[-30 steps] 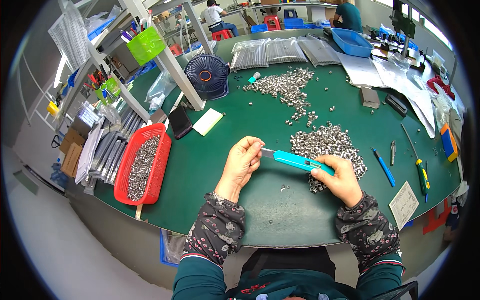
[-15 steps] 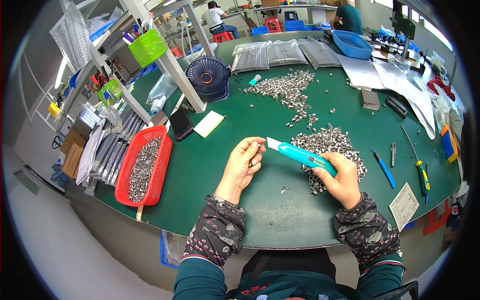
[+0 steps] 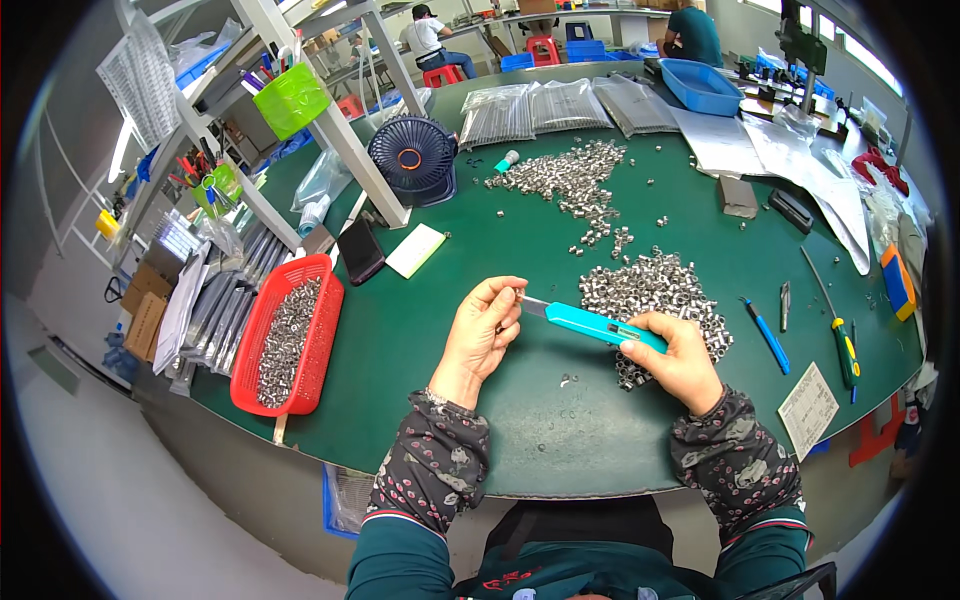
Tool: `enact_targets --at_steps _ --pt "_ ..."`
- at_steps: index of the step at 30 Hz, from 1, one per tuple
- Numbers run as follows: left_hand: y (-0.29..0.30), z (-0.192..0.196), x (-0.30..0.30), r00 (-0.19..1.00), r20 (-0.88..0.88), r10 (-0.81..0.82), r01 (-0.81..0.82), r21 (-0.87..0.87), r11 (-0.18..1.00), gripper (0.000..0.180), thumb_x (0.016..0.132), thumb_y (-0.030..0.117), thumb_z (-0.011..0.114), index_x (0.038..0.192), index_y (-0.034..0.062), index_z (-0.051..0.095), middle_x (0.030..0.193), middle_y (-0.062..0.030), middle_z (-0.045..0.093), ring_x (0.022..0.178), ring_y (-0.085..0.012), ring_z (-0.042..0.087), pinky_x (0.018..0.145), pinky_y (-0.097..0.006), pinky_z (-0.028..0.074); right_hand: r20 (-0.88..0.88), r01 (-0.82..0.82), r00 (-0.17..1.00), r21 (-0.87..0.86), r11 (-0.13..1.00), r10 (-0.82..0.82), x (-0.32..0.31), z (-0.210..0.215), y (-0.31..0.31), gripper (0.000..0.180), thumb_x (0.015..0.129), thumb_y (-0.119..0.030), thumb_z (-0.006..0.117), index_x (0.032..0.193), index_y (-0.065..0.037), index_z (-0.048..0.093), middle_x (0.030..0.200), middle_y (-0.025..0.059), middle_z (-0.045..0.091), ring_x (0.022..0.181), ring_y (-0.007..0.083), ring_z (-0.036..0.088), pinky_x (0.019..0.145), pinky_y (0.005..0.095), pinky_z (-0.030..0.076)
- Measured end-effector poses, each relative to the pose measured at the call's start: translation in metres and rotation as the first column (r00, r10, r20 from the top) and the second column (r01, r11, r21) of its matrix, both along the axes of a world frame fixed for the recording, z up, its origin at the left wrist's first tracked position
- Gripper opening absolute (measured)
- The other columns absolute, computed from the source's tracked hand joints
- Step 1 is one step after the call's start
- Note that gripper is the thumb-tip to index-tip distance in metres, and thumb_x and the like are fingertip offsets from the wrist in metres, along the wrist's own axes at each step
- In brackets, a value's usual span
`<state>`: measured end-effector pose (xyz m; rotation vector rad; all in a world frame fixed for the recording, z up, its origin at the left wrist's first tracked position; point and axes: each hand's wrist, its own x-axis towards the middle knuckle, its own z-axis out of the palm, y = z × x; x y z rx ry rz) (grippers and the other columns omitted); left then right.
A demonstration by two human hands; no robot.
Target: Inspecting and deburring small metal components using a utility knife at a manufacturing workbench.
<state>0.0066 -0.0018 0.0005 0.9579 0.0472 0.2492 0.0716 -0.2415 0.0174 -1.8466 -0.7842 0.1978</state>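
My right hand (image 3: pixel 682 362) is wrapped round the teal handle of a utility knife (image 3: pixel 585 321). Its blade points left and meets the fingertips of my left hand (image 3: pixel 476 345). Those fingers are pinched on a small metal ring (image 3: pixel 519 294), mostly hidden by them; the blade tip is at it. Beside and beyond the knife lies a heap of short metal rings (image 3: pixel 655 288), partly behind my right hand. Farther off, a looser heap of smaller metal pieces (image 3: pixel 575 178) spreads over the green table (image 3: pixel 480 440).
At left stands a red basket (image 3: pixel 328 335) of small metal parts, near a phone (image 3: pixel 360 250), a yellow notepad (image 3: pixel 416 250) and a fan (image 3: pixel 412 160). On the right lie a blue-handled tool (image 3: pixel 766 337), a screwdriver (image 3: pixel 845 355) and a card (image 3: pixel 808 411). A blue tray (image 3: pixel 702 88) stands at the back.
The knife has turned slightly and its blade has moved from just right of my left fingertips onto the piece they hold. My left hand has barely moved.
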Motion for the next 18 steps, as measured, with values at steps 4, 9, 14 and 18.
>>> enact_targets --at_steps 4,9,14,18 --pt "0.0 -0.001 0.0 1.0 -0.007 -0.008 0.008 0.042 0.999 0.016 0.085 0.011 0.055 0.097 0.0003 0.057 0.078 -0.0002 0.048 0.053 -0.0026 0.035 0.038 -0.014 0.025 -0.052 -0.022 0.998 -0.017 1.0 0.021 0.002 -0.001 0.0 0.026 0.073 -0.022 0.066 0.086 0.0 0.062 0.068 0.0088 0.06 0.059 0.0136 0.057 0.054 0.0272 0.044" --pt "0.002 -0.004 0.001 1.0 -0.019 -0.005 0.007 0.119 0.993 0.016 0.084 0.01 0.056 0.096 -0.0002 0.057 0.079 -0.0005 0.048 0.052 -0.0022 0.034 0.038 -0.014 0.025 0.296 0.079 0.95 0.077 0.994 -0.099 0.002 -0.011 0.003 0.025 0.074 -0.022 0.065 0.085 0.0 0.061 0.067 0.0087 0.06 0.058 0.0146 0.057 0.054 0.0274 0.044" --pt "-0.001 0.002 0.001 0.992 -0.031 0.121 -0.118 0.078 0.99 0.017 0.084 0.009 0.056 0.099 0.0011 0.056 0.081 -0.002 0.051 0.052 -0.0019 0.034 0.038 -0.014 0.026 -0.002 0.088 0.996 0.086 0.992 -0.088 0.001 -0.004 0.0 0.026 0.074 -0.025 0.064 0.085 -0.002 0.061 0.064 0.008 0.059 0.056 0.0174 0.057 0.052 0.0284 0.043" --pt "-0.001 0.001 0.0 0.993 -0.044 0.105 -0.101 0.085 0.991 0.017 0.084 0.008 0.056 0.099 0.0018 0.055 0.082 -0.0025 0.052 0.052 -0.002 0.034 0.038 -0.014 0.026 0.085 0.057 0.995 -0.014 0.998 -0.055 0.001 -0.008 0.001 0.026 0.075 -0.028 0.063 0.084 -0.003 0.062 0.062 0.0078 0.06 0.055 0.0137 0.057 0.052 0.028 0.043"
